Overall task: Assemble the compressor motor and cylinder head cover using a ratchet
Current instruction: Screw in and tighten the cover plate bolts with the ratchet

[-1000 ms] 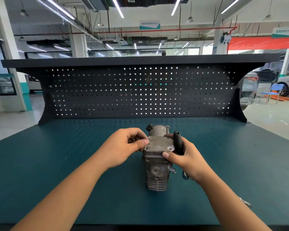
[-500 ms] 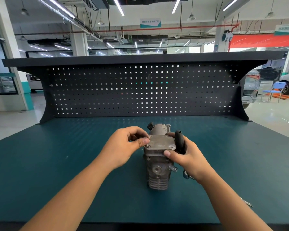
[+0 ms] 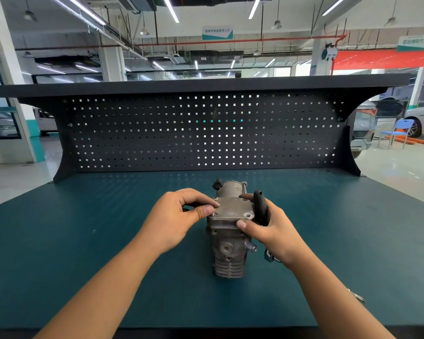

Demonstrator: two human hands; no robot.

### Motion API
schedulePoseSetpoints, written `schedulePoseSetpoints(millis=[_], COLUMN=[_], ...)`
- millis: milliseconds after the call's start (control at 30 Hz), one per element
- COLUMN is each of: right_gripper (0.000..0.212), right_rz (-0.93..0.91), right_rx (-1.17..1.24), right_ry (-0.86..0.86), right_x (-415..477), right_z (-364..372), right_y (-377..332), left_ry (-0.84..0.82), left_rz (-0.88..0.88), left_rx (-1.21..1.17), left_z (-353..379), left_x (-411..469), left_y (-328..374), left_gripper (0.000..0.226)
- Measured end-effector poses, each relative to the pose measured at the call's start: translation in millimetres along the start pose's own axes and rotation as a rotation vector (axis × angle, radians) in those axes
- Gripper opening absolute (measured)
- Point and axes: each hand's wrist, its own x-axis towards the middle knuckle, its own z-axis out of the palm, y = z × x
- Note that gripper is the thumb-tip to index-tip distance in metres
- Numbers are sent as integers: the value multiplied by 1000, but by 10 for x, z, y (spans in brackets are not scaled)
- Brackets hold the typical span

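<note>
On the teal desk [image 3: 83, 265], nearest the viewer, a small shiny metal piece [image 3: 358, 297] lies just right of the right forearm; it is too small to tell what it is.

One compressor [image 3: 228, 253] stands at the middle of the desk. Its finned lower end rests on the mat, and a short stub pipe sticks out near and right. One cylinder head cover [image 3: 231, 210], a flat grey plate, lies face up on top of it. Three of the cover's corner holes show, while the far right corner is under a fingertip. Whether bolts sit in the holes cannot be told.

Two bare hands work at the cover. The left hand [image 3: 179, 216] pinches the cover's left edge between thumb and forefinger, with the other fingers curled. The right hand [image 3: 272, 228] has its fingers wrapped round one ratchet [image 3: 258, 206]. Its thumb presses the cover's near right corner and its forefinger reaches to the far right corner. The ratchet's long axis runs steeply up and away: the black grip rises beside the cover's right edge, and the metal head pokes out below the wrist, close to the desk.

Behind the cover, the one motor [image 3: 230, 188], a round grey can, reaches away with its axis near to far.

One dark pegboard [image 3: 206, 133] with a shelf on top closes the desk's far side. Beyond it on the right are one blue chair [image 3: 399, 130] and parked cars.
</note>
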Motion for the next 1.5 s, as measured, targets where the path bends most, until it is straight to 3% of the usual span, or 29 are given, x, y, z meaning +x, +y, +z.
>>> schedulePoseSetpoints(millis=[267,767,900,1200,1500], right_gripper=[35,37,36,36,38], right_rz=[-11,-8,-7,-2,12], right_rx=[-18,-13,-9,-5,-13], right_ry=[9,9,9,14,22], right_x=[9,9,9,13,17], right_z=[-1,6,4,1,-8], right_y=[1,13,15,34,70], left_ry=[16,200,197,126,196], left_rz=[3,41,46,-38,-78], left_rx=[-5,30,11,-170,-201], left_z=[57,186,186,172,225], left_x=[-33,-115,-119,-73,-58], left_y=[22,-2,-13,-42,-44], left_gripper=[31,36,27,30,30])
